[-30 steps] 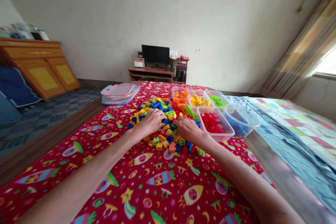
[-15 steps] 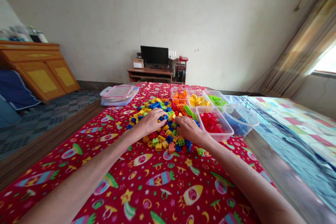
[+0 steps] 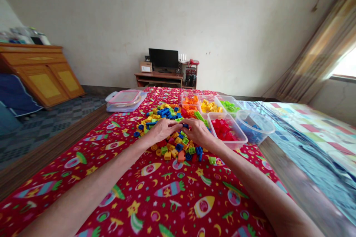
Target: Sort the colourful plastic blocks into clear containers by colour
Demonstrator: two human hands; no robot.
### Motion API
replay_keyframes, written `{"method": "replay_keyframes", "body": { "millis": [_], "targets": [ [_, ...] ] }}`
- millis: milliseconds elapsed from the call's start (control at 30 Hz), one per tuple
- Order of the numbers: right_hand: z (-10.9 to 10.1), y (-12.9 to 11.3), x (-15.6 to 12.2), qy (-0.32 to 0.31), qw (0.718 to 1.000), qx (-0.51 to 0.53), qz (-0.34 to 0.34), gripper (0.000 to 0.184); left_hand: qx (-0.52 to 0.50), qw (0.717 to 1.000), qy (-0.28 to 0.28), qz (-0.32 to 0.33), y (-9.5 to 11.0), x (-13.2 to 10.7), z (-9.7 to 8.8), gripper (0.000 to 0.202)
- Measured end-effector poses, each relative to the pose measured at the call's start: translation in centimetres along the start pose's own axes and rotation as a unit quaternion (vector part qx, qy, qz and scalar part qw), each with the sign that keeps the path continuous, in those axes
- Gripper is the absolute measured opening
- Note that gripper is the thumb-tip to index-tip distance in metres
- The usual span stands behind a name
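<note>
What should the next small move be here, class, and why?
Probably the right hand should take the blue building block between it and the left hand to the round clear tub, since blue pieces lie there and red blocks in the rectangular container beside it.

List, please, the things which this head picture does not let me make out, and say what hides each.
All in the head view:
1) Parts of the block pile: covered by the left hand and right hand.
2) Whether either hand grips anything: hidden by the hands themselves.
3) Items on the cabinet: blurred.
4) The window's far part: cut off by the right edge.
</note>
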State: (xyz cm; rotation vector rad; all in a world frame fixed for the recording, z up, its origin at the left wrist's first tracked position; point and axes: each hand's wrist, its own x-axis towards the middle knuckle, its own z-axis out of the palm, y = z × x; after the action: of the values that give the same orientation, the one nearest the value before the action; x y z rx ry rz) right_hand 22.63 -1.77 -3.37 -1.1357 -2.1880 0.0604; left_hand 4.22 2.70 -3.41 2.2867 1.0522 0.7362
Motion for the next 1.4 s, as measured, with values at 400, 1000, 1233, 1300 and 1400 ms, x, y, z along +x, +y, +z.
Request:
{"method": "replay_keyframes", "body": {
  "millis": [400, 1000, 1233, 1300, 1400],
  "targets": [
    [-7.0, 3.7, 0.5, 0.105, 0.975, -0.159, 0.111, 0.022, 0.094, 0.995, 0.027, 0.025, -0.2, -0.2, -0.7, 0.035],
    [-16.4, 11.7, -5.5, 0.010, 0.819, -0.323, 0.473, 0.033, 0.182, 0.973, -0.141, -0.032, -3.4, -0.2, -5.9, 0.036],
    [-13.7, 9.1, -2.6, 0.036, 0.869, -0.319, 0.376, 0.036, 0.198, 0.958, -0.207, -0.014, -2.6, -0.6, -5.4, 0.041],
    [-12.5, 7.6, -1.7, 0.014, 0.882, -0.317, 0.348, 0.036, 0.190, 0.959, -0.211, -0.020, -2.3, -0.7, -5.5, 0.037],
    [-10.5, 4.8, -0.5, -0.033, 0.894, -0.327, 0.304, 0.036, 0.162, 0.966, -0.202, -0.024, -2.1, -0.6, -5.7, 0.034]
  ]
}}
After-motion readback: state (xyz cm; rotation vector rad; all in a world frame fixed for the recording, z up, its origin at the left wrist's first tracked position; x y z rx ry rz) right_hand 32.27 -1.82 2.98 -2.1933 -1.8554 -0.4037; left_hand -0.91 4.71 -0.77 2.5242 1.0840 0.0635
